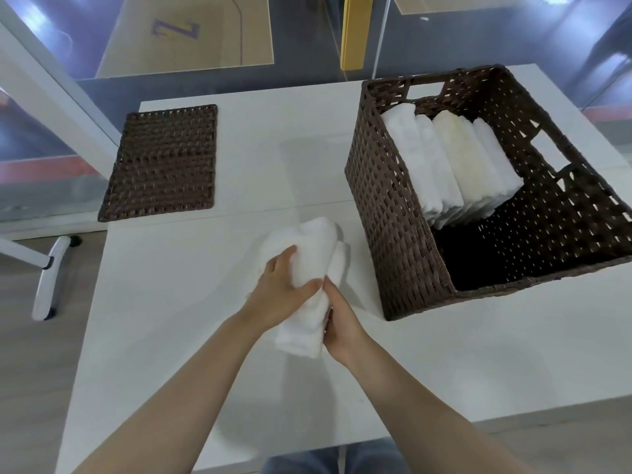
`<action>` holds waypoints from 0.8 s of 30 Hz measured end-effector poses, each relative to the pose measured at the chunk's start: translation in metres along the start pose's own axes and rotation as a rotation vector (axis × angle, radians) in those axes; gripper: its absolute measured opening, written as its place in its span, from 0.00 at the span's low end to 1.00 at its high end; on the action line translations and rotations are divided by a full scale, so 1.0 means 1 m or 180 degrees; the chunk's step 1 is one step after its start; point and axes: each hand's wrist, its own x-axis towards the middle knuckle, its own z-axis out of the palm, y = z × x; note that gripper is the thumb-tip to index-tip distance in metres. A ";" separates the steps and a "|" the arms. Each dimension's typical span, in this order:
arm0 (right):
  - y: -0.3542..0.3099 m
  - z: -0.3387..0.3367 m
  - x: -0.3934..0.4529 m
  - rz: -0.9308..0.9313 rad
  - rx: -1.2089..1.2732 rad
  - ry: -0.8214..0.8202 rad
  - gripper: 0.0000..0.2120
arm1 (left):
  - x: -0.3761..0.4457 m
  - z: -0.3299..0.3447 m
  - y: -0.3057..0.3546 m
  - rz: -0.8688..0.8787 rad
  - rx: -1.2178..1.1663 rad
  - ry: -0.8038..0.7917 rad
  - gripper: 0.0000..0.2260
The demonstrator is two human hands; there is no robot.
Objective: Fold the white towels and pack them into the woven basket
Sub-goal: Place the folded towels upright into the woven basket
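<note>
Where the white table [191, 336] stands, a dark woven basket [393, 213] occupies its right side, tilted open toward the person. Four folded towels [458, 165] stand on edge in a row against the basket's left wall; the rest of its floor is bare. A flat woven lid [162, 162] lies at the far left of the table, well apart from the basket. Near the table's middle, just left of the basket, a folded towel [311, 254] is gripped from both sides: left hand [282, 292] curled over its left flank, right hand [340, 323] clasping its near right edge.
</note>
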 end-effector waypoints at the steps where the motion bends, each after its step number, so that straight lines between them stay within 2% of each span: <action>1: -0.003 0.003 0.000 -0.0162 -0.0036 -0.0164 0.26 | -0.001 -0.006 -0.001 -0.0036 -0.0242 -0.0114 0.36; 3: -0.009 0.011 -0.001 -0.0391 -0.0228 -0.0222 0.26 | -0.004 -0.019 -0.006 -0.0018 -0.0933 -0.0187 0.32; 6: -0.022 0.027 -0.007 -0.0591 -0.0794 0.0119 0.25 | -0.011 -0.033 -0.019 0.0199 -0.1962 -0.0258 0.28; 9: -0.031 0.036 -0.019 -0.0953 -0.1304 0.0263 0.16 | -0.017 -0.036 -0.032 0.0307 -0.3069 -0.0308 0.28; 11: -0.031 0.033 -0.022 -0.1128 -0.1576 0.0260 0.13 | -0.022 -0.032 -0.038 0.0224 -0.3402 -0.0292 0.28; 13: -0.027 0.028 -0.024 -0.1179 -0.1980 0.0269 0.13 | -0.027 -0.026 -0.042 0.0026 -0.3245 -0.0251 0.24; 16: -0.014 0.017 -0.018 -0.0982 -0.2217 0.0193 0.15 | -0.029 -0.018 -0.041 -0.0383 -0.2494 -0.0010 0.20; 20: -0.005 0.013 -0.006 -0.1171 -0.2548 0.0485 0.21 | -0.025 -0.024 -0.033 -0.0487 -0.2132 0.0007 0.29; 24: -0.008 0.015 0.000 -0.1609 -0.2760 0.0762 0.07 | -0.022 -0.030 -0.028 -0.0285 -0.1764 -0.0131 0.31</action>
